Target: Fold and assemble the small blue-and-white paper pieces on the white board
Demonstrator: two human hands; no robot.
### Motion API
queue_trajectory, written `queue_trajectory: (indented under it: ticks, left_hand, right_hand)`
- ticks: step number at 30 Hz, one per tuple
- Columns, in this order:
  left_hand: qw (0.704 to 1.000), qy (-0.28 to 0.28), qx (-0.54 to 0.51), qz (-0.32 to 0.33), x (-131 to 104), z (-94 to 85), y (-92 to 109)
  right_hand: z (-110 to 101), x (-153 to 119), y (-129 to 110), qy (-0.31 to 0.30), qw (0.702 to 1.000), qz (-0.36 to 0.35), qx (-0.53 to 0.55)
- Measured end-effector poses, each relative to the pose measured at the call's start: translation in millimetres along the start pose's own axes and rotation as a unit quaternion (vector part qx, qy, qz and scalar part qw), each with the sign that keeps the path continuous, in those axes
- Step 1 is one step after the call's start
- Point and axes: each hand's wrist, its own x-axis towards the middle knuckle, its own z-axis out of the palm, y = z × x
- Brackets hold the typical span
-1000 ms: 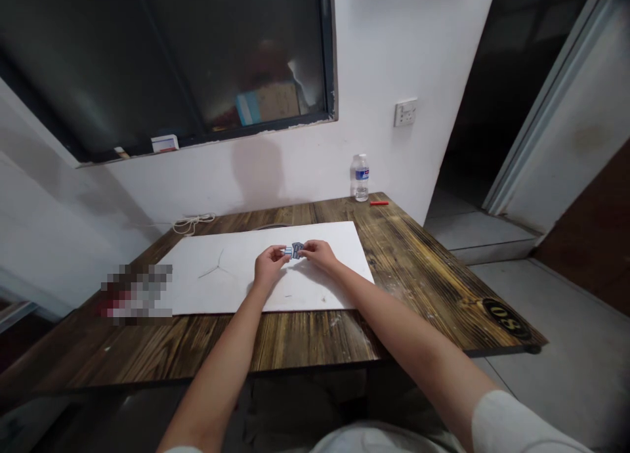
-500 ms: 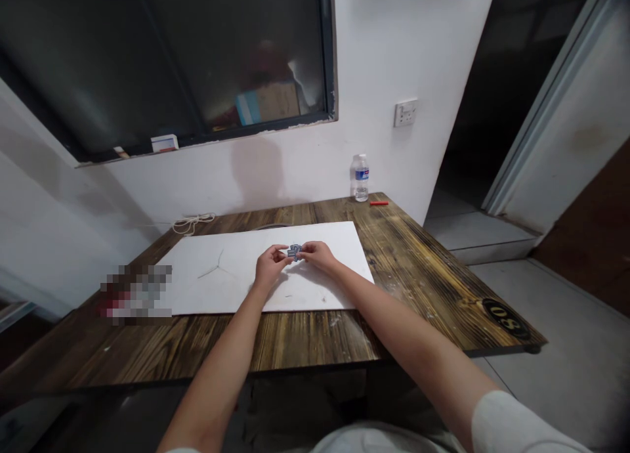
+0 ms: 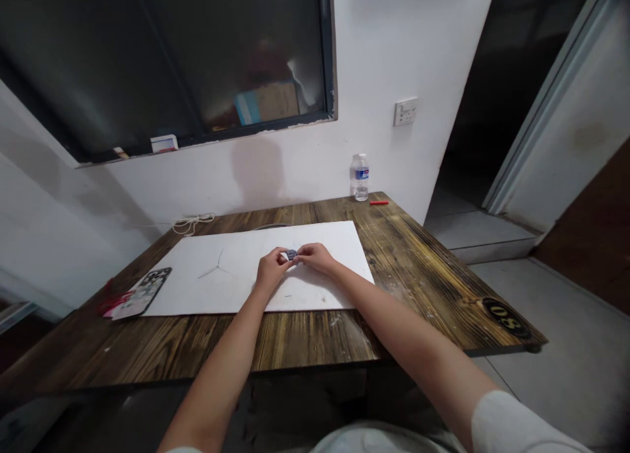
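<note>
Between both hands is a small dark grey piece with lighter markings (image 3: pixel 292 254), too small to make out its kind. My left hand (image 3: pixel 270 269) pinches its left side with thumb and fingers. My right hand (image 3: pixel 315 257) grips the right side, fingers partly covering it. Both hands are just above a white board (image 3: pixel 191 289) that lies on the wooden table (image 3: pixel 315 348). Thin dark lines that meet at one point (image 3: pixel 218 266) show on the board, left of my hands.
A phone-like patterned case (image 3: pixel 147 292) lies on the board's left end, beside something red (image 3: pixel 113 301). A white cord (image 3: pixel 193 223) lies at the back left. At the back right stand a water bottle (image 3: pixel 361 178) and, lying down, a red marker-like stick (image 3: pixel 378 203).
The grey piece has tipped flatter and shows less of its face. My hands have drawn slightly closer together around it.
</note>
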Motion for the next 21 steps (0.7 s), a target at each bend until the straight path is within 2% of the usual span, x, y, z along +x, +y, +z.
queue_trajectory:
  ticks: [3,6,10,12,16,21]
  left_hand:
    - [0.999,-0.017,0.036,0.029,-1.2,-0.2,1.9]
    - [0.996,-0.008,0.076,0.043,0.1,-0.8,3.1]
    - [0.978,0.038,0.193,0.074,2.9,-3.2,0.5]
    - [0.964,0.041,0.251,0.072,3.2,-4.3,-3.1]
    - [0.951,-0.026,0.304,0.058,1.4,-3.4,-10.6]
    - [0.934,-0.133,0.326,0.055,0.0,-0.1,-12.3]
  right_hand:
    - [1.1,-0.9,-0.2,0.005,1.000,-0.004,-0.015]
    - [1.5,0.3,0.1,0.023,0.999,0.000,-0.031]
    - [-1.6,5.1,4.9,0.089,0.995,0.009,-0.035]
    - [-4.2,7.4,8.5,0.124,0.992,0.022,-0.017]
    - [-7.8,9.5,12.9,0.167,0.985,0.041,-0.001]
    - [-6.8,9.1,12.0,0.161,0.986,0.035,0.002]
